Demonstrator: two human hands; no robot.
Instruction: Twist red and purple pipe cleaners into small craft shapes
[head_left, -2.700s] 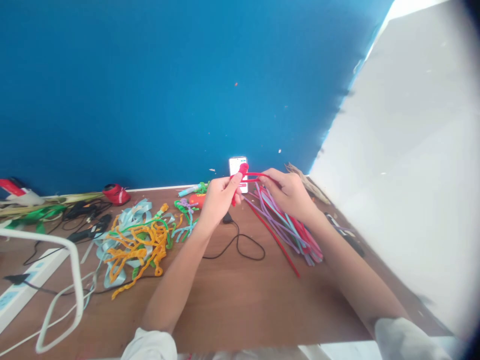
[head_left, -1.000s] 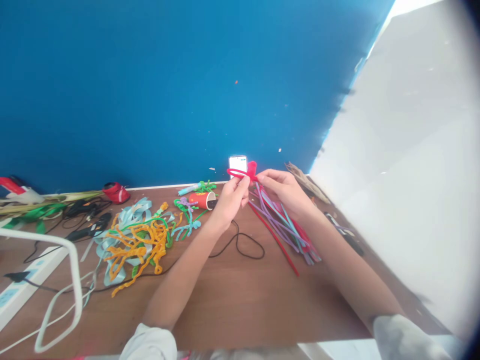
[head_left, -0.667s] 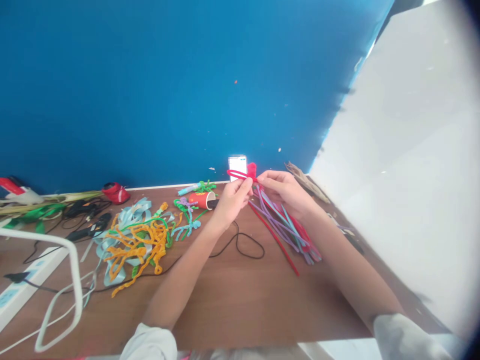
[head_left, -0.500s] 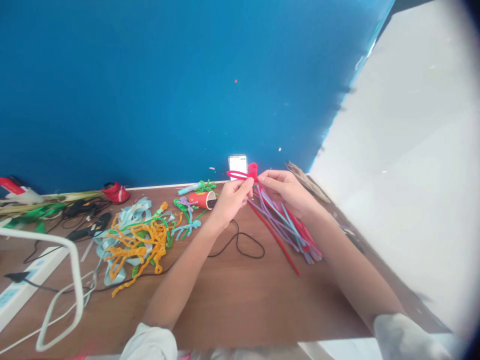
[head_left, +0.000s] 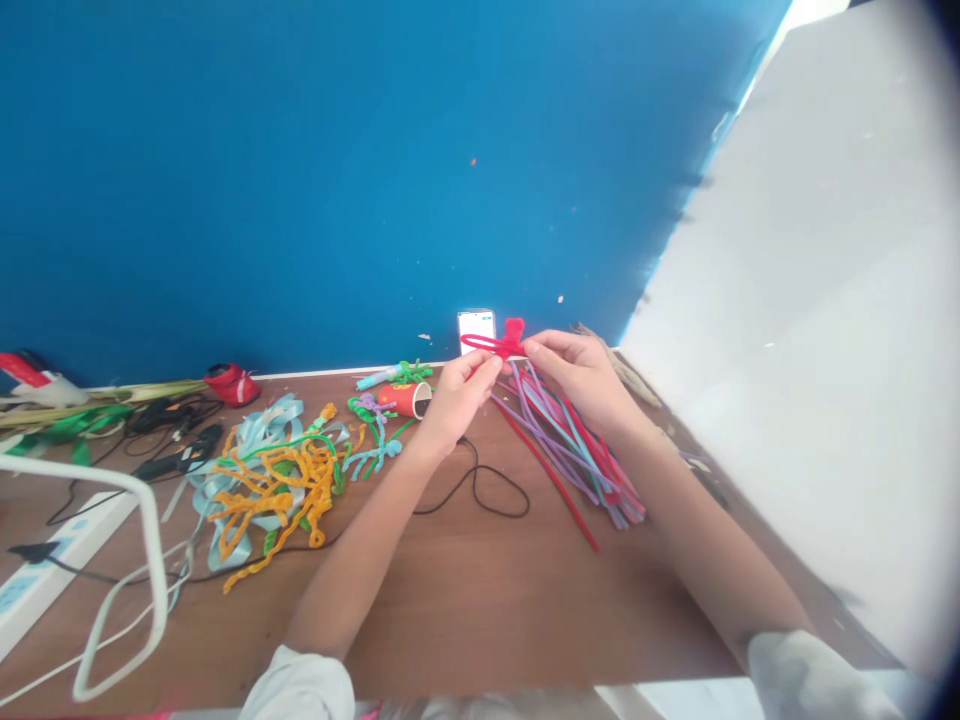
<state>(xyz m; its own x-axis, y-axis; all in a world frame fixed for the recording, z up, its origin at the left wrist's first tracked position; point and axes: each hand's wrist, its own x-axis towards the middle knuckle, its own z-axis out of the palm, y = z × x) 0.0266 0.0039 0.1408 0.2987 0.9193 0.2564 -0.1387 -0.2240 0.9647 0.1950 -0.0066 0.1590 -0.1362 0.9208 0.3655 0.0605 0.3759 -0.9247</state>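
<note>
both hands pinch red pipe cleaner (head_left: 501,345): left hand (head_left: 457,395), right hand (head_left: 581,372); loose pipe cleaners (head_left: 581,450) on table (head_left: 465,600)

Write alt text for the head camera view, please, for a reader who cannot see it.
Two bare hands, the left hand and right hand, pinch a looped red pipe cleaner above a brown table. Loose pipe cleaners lie beneath; an orange tangle lies left.
</note>
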